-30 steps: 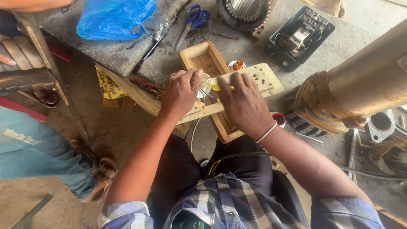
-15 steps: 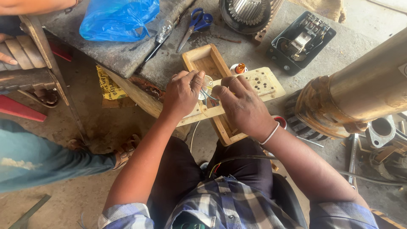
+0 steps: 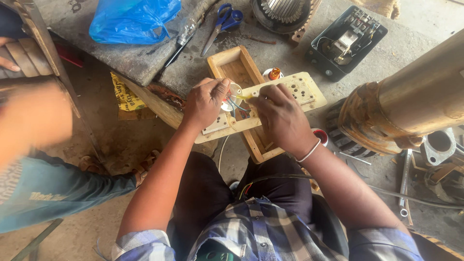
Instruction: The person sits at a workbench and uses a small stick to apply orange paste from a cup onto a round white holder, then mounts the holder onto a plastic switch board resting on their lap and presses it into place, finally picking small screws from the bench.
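Wired round fitting [image 3: 235, 93] pinched in left grip [image 3: 207, 102], right grip [image 3: 282, 118] holding wires [image 3: 240, 104], scissors [image 3: 223, 20] beyond.

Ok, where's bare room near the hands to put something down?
Bare concrete between the scissors and the wooden box, and between the perforated board and black switch box. Crowded where left hand and right hand work the wires.

Head view, steeply down, close

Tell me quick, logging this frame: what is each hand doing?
Left hand: closed, pinching the round white fitting with coloured wires.
Right hand: closed on a yellow-handled tool.
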A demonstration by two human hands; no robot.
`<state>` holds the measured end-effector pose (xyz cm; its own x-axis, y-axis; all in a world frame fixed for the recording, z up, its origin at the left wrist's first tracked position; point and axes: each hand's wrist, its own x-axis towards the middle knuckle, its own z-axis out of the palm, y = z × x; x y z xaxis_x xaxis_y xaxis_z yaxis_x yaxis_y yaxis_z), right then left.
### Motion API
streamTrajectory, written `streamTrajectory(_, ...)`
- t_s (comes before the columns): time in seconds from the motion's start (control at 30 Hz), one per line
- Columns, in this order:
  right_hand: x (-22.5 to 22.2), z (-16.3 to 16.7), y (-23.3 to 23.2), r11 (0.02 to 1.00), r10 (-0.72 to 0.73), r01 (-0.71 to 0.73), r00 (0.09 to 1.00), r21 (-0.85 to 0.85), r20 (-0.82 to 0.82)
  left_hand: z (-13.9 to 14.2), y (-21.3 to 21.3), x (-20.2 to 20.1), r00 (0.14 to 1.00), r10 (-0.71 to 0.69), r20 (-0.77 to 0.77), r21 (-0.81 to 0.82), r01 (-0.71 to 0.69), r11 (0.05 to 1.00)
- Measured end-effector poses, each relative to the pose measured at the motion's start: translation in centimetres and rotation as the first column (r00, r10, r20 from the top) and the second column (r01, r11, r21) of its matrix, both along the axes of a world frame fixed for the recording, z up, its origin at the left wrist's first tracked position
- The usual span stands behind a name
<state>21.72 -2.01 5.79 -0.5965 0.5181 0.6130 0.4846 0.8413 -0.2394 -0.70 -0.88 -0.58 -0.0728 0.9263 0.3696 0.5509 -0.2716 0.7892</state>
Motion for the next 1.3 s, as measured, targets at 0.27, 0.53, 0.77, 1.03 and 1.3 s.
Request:
streamTrajectory(0.27,-0.2,-2.4,-0.7,0.996,-0.043,0.032,0.990,-0.086,-0.133,-0.5,0.2,-0.4,0.999,-0.041,0.017,-0.042,0.041,0.998)
streamTrajectory(0.53,-0.9,-2.3,-0.9,0.966,-0.161,0.157,0.987,-0.207,-0.003,0.2,-0.4,0.1,1.000,0.021,-0.020,-0.039,-0.022,0.999)
streamTrajectory(0.77,-1.4,-0.5,-1.1,0.917,-0.242,0.298,0.944,-0.265,0.223,0.9,-1.3,1.3,0.963,0.122,-0.242,0.084,-0.104,0.991)
streamTrajectory(1.03,-0.8,-0.2,-1.3,0.991,-0.130,0.125,0.981,0.046,0.142,1.3,-1.9,1.6,0.950,0.142,-0.279,0.113,-0.115,0.987)
streamTrajectory(1.3,-1.1,-2.3,-0.6,0.908,-0.217,0.293,0.940,-0.301,0.262,1.3,-1.7,1.7,0.939,0.181,-0.293,0.139,-0.146,0.979)
